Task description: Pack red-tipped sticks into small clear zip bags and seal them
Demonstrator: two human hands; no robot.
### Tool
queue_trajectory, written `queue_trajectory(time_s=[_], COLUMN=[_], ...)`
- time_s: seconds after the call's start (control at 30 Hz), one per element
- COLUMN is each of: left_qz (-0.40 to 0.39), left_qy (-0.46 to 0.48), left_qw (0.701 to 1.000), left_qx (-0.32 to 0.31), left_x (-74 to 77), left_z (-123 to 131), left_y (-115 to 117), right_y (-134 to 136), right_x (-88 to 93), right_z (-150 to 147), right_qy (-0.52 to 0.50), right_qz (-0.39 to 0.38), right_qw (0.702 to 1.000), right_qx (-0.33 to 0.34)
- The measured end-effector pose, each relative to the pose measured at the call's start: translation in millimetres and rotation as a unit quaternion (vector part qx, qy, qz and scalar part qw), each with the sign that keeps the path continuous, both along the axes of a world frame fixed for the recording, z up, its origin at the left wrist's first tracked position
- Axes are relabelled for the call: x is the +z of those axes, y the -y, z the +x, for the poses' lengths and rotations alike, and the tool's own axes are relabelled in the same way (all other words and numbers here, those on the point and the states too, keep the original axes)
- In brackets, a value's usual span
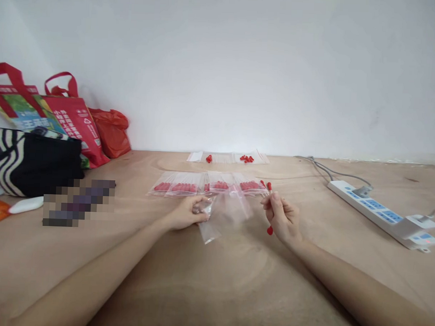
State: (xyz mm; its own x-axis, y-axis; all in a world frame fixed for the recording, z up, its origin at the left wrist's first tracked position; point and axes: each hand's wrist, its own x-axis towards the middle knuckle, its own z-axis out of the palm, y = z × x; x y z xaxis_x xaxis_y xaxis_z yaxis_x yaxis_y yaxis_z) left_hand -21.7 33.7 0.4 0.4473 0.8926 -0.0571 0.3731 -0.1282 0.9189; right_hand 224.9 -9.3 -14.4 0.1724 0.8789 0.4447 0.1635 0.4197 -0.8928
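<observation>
My left hand (190,212) is closed on a small clear plastic bag (210,233), which hangs below the fingers. My right hand (282,215) pinches thin droppers with red bulbs (269,185); two bulbs stick up above the fingers and one shows below. Their stems are mostly hidden by the hand. Between my hands lies a clear zip bag (233,206), apparently flat. Just beyond is a row of zip bags (183,186), each with several red bulbs inside. Farther back, loose red bulbs (246,159) and thin clear tubes (221,158) rest on plastic bags.
A white power strip (373,211) with plugs and grey cables lies at the right. Red shopping bags (74,122) and a black striped bag (49,162) stand at the left. Near them are a white object (26,205) and a blurred-out item (78,203). A wall (220,73) closes off the back.
</observation>
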Motion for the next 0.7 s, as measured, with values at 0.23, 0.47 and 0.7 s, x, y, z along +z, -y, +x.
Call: queue_trajectory(time_s=[0.23,0.47,0.7], left_qz=[0.302,0.415,0.310], left_qy=[-0.206,-0.242,-0.296], left_qw=[0.931,0.874,0.895], left_qx=[0.018,-0.073,-0.121], left_x=[9.0,-5.5,-19.1], left_z=[-34,13,28], left_y=[-4,19,20], right_y=[-2,-10,-12], right_x=[-19.0,-18.7,-5.3], right_z=[-3,0,6], right_qy=[0.093,0.195,0.422], right_qz=[-0.058,-0.077,-0.027], right_qw=[0.988,0.975,0.897], right_qx=[0.110,0.076,0.133])
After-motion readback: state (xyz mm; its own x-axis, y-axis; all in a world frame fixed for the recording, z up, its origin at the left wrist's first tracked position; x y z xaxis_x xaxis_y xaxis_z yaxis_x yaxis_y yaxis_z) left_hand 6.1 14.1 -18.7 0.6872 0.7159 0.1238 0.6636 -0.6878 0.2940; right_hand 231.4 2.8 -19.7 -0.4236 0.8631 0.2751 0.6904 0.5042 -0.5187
